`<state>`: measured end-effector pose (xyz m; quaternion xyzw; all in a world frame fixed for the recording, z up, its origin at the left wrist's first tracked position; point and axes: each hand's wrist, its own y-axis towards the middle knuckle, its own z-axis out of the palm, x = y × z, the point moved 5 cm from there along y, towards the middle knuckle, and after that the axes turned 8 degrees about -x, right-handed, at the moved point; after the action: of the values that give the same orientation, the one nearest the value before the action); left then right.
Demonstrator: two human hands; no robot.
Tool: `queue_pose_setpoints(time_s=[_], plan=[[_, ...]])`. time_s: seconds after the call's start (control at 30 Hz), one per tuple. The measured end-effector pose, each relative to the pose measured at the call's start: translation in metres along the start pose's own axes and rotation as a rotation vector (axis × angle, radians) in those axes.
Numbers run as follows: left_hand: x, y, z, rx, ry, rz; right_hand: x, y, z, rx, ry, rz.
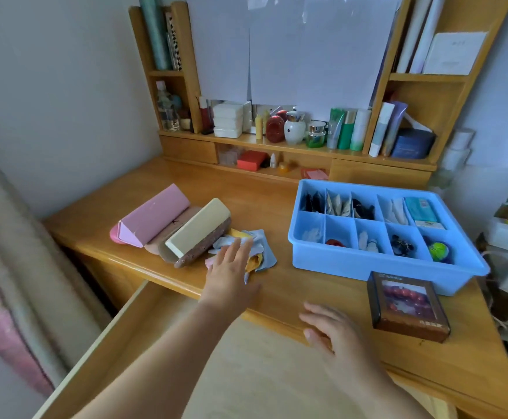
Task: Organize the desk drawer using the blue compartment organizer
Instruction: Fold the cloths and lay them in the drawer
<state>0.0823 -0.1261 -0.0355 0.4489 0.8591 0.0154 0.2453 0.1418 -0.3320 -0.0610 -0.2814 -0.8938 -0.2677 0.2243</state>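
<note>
The left hand (230, 267) lies flat with straight fingers on the cloths (255, 252), at 9 o'clock from the blue organizer (379, 264). The right hand (328, 328) hovers at the desk (277, 192) edge, fingers relaxed and apart, holding nothing. The drawer (119, 334) stands open at 6 o'clock. A brown box (407, 306) sits just at 6 o'clock of the organizer.

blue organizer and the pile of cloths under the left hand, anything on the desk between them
Nothing: in the head view only bare desk top separates the cloths under the left hand from the blue organizer.
</note>
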Motion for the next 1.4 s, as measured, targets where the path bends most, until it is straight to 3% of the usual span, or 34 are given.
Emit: queue_pose_setpoints(time_s=[0.13, 0.3, 0.37, 0.43, 0.5, 0.57, 0.63, 0.8, 0.87, 0.97, 1.03, 1.1, 1.13, 1.23, 1.33, 1.4], plan=[[0.004, 0.044, 0.023, 0.159, 0.223, -0.066, -0.011, 0.003, -0.003, 0.086, 0.081, 0.015], [-0.003, 0.043, 0.025, 0.021, 0.216, 0.001, -0.010, 0.002, -0.003, 0.118, 0.105, 0.055], [-0.011, 0.025, 0.016, -0.085, 0.065, 0.095, -0.005, 0.000, -0.009, 0.089, 0.230, 0.172], [-0.019, -0.006, 0.000, -0.148, -0.260, 0.088, -0.001, -0.008, -0.016, -0.022, 0.393, 0.313], [-0.023, -0.048, -0.009, -0.078, -0.632, -0.010, 0.006, -0.024, -0.017, -0.098, 0.600, 0.425], [-0.023, -0.094, -0.004, 0.103, -0.892, -0.160, 0.017, -0.047, -0.009, -0.034, 0.848, 0.524], [-0.018, -0.140, 0.013, 0.304, -0.991, -0.331, 0.023, -0.075, 0.006, 0.101, 0.989, 0.646], [0.011, -0.199, 0.052, 0.431, -1.057, -0.723, 0.003, -0.131, 0.045, 0.119, 0.872, 0.980], [0.022, -0.201, 0.060, 0.419, -1.236, -0.861, -0.004, -0.135, 0.060, 0.117, 0.880, 1.068], [0.049, -0.199, 0.065, 0.156, -1.231, -0.935, -0.017, -0.135, 0.078, 0.183, 0.792, 1.137], [0.068, -0.204, 0.060, -0.090, -0.936, -0.891, -0.029, -0.136, 0.083, 0.188, 0.670, 1.145], [0.070, -0.206, 0.049, -0.292, -0.647, -0.614, -0.039, -0.135, 0.082, 0.122, 0.586, 1.095], [0.059, -0.206, 0.048, -0.290, -0.550, -0.417, -0.041, -0.133, 0.079, 0.088, 0.566, 1.059], [0.013, -0.202, 0.071, -0.012, -0.344, 0.013, -0.035, -0.126, 0.072, 0.072, 0.570, 0.948], [-0.013, -0.189, 0.077, 0.000, -0.217, 0.150, -0.026, -0.121, 0.066, 0.036, 0.660, 0.900], [-0.014, -0.182, 0.075, -0.041, -0.200, 0.130, -0.025, -0.120, 0.060, 0.009, 0.682, 0.895]])
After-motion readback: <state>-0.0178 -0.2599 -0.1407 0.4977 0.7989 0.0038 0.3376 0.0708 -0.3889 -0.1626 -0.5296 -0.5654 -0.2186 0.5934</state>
